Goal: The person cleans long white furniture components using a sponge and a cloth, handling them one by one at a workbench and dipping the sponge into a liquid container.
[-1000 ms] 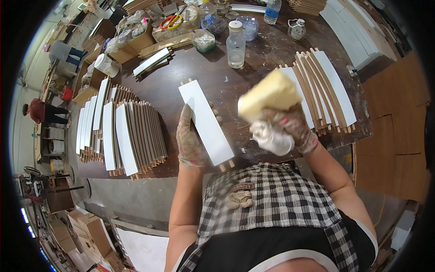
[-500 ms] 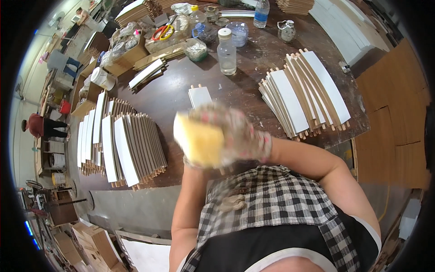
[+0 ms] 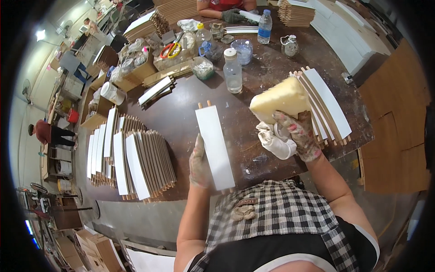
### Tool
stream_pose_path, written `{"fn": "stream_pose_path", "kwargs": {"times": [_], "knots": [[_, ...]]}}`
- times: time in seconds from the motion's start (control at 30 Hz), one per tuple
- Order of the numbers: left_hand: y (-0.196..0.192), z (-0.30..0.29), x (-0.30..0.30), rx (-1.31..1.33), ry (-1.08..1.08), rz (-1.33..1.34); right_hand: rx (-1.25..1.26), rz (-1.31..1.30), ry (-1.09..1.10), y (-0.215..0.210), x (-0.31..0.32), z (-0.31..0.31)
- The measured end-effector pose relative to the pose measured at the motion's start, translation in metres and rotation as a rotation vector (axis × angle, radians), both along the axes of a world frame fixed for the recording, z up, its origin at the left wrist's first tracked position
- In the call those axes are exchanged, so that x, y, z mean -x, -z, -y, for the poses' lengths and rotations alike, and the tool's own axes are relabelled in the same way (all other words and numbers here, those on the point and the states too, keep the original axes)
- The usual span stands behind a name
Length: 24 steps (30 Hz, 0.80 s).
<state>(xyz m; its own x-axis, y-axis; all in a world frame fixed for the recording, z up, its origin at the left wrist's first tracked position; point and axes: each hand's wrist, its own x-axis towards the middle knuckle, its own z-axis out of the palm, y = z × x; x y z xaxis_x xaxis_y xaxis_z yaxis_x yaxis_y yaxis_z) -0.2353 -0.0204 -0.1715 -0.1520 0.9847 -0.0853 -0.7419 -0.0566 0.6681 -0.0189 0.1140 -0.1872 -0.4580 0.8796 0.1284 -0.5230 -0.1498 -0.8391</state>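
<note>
My right hand [image 3: 299, 133], in a stained patterned glove, grips a thick pale yellow sponge [image 3: 281, 97] with a fuzzy-looking top. A bunched white cloth [image 3: 276, 141] hangs beside the sponge, against the same hand. My left hand [image 3: 198, 164], also gloved, holds the left edge of a long white panel [image 3: 216, 145] with wooden pegs at both ends. This panel stands roughly upright in view, its near end by my apron. To the right, beyond the sponge, a stack of similar white panels [image 3: 328, 102] is partly hidden by my right hand and the sponge.
More pegged panels [image 3: 131, 161] are stacked at the left. Bottles [image 3: 233, 75], a jar [image 3: 290, 46], scissors [image 3: 171, 50] and a filled carton [image 3: 133, 68] stand farther back. Across the table a co-worker's gloved hands [image 3: 235, 16] hold a white strip.
The sponge has moved right, away from over the middle panel, with my right hand. My left hand now shows at that panel's left edge. A co-worker's hands have come into view.
</note>
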Motion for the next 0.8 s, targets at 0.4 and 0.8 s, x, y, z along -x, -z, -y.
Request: {"fn": "stream_pose_path", "kwargs": {"times": [0.4, 0.8], "knots": [[-0.012, 0.01, -0.018, 0.1, 0.015, -0.141, -0.692, 0.674, 0.192, -0.055, 0.039, 0.01], [0.014, -0.005, -0.003, -0.067, 0.188, 0.618, 0.107, 0.165, -0.179, -0.038, 0.014, 0.014]]}}
